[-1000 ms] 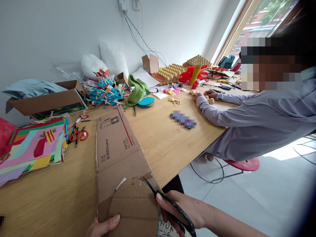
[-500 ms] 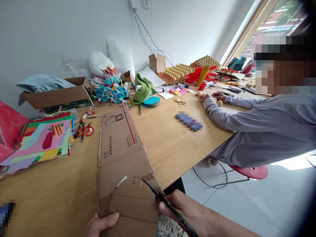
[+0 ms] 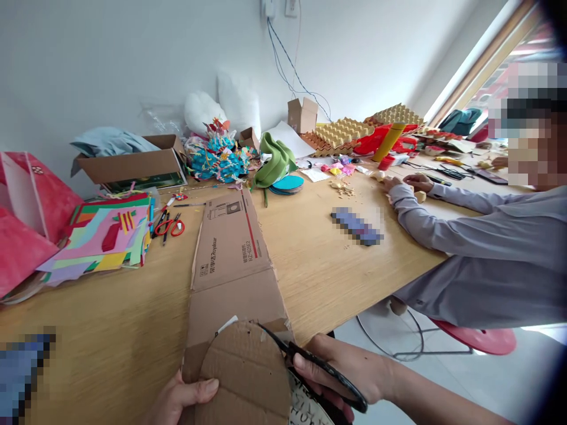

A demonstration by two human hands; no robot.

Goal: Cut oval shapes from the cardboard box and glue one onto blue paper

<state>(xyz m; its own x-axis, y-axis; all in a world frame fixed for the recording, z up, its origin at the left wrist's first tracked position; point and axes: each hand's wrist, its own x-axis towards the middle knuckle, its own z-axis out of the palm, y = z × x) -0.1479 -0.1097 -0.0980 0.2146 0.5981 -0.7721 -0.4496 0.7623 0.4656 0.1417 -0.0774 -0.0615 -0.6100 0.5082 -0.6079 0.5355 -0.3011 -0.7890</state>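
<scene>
Overall, the wooden table [image 3: 305, 268] is the largest item on record, reaching back toward the wall. On it lies a printed cardboard panel [image 3: 230, 307], creased across, its near end overlapped in my view by a round-edged cardboard piece [image 3: 245, 378]. That piece is low and directly before me; whether it rests on the panel or is raised above it, I cannot tell.

My right hand [image 3: 349, 363] is closed about the handles of the black scissors [image 3: 330, 370], one blade lying along the upper right rim of the piece. The gap between the blades cannot be verified. My left hand [image 3: 181, 398] grips the left side of the piece, thumb flat on top, the other fingers hidden. Smallest noted: a white sliver [image 3: 228, 324] at the upper left rim, nature unclear.

On method, in my judgement: a curved edge asks for short bites made deep in the blades, not at the tips. The scissors should hold one angle while my left hand turns the board into them, clear of the cutting line. Twisted blades would likely crush or tear the ridged board.
</scene>
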